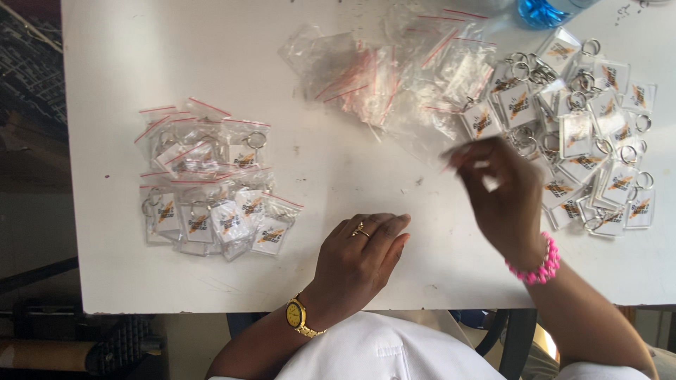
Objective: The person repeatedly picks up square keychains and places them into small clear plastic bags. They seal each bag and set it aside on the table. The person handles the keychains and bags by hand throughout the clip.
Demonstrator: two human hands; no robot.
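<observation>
Top-down view over a white surface (352,183), person seated at the near edge w/ both hands out on it.

Left hand (359,257) lies flat-ish on the surface near the front edge, fingers loosely curled and together, not gripping anything afaict. Gold ring on one finger, yellow-faced gold watch (296,314) on the wrist.

Right hand (503,193) is raised a bit over the surface, motion-blurred, fingertips pinched together. It's right at the edge of the clear stuff, and there might be a thin clear bag between the fingers, but tbh can't tell, too blurry. Pink bead bracelet (536,267) on that wrist.

Things around:
- Loose pile of keychains (588,134) on the right side, clear square plastic tags w/ an orange/black printed insert and metal split rings, unbagged, overlapping each other. Right hand is just beside the pile's left edge.
- Heap of empty little zip bags (394,77), clear w/ red seal strips, at top center, touching the keychain pile on its right.
- Stack of bagged keychains (208,186) on the left side, well apart from both hands, same tags but each inside a red-strip bag.
- Smth blue and shiny (539,10) at the top edge, cut off by the frame, can't say what it is.

White garment in the person's lap area at the bottom.
</observation>
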